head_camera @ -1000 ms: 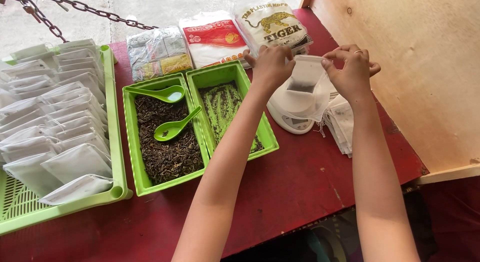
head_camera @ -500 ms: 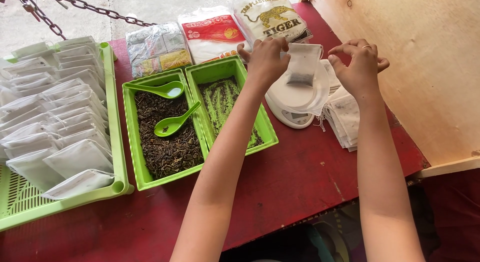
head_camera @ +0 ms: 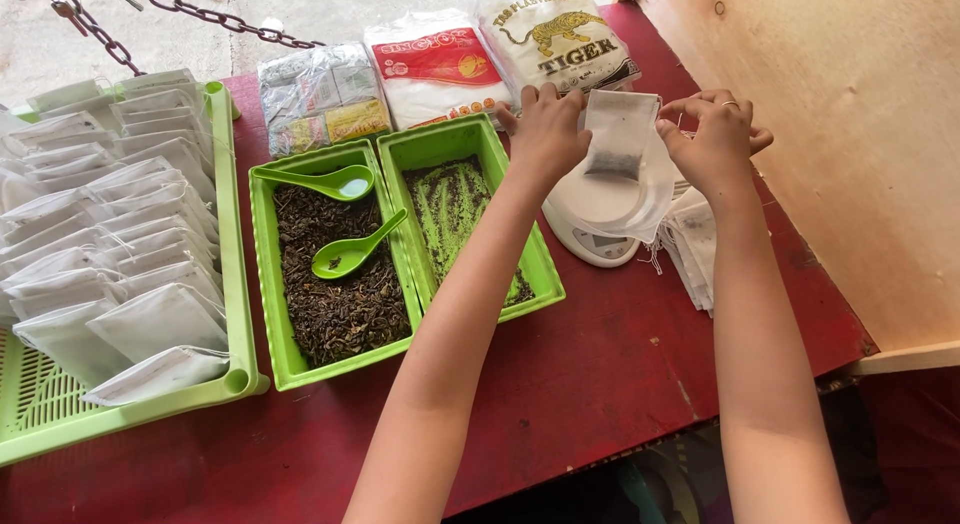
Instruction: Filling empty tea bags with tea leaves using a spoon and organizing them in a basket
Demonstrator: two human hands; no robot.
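Left hand (head_camera: 545, 134) and right hand (head_camera: 712, 144), fingers pinching white filter bag (head_camera: 620, 134) (dark leaves inside), above scale (head_camera: 592, 219)

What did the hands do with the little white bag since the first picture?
The right hand let go of the small white bag for a moment, then closed in and pinched its right edge again. The left hand kept holding it above the white scale. The green trays, spoons and filled bags stayed put.

Bright even daylight, soft shadows, sharp
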